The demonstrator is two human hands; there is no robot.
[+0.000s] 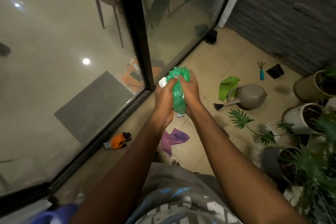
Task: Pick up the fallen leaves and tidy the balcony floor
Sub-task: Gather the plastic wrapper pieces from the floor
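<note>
Both closed: left hand [163, 96] and right hand [191, 93] squeeze green bag [179, 96] between them, long axis away from me.

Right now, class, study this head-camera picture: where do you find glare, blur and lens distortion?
Head view: a light spot glares on the glossy indoor floor; motion blur smears the potted plants and grey wall; the wide-angle lens tilts the black door frame; left hand, right hand and green plastic bag look sharper.
</note>
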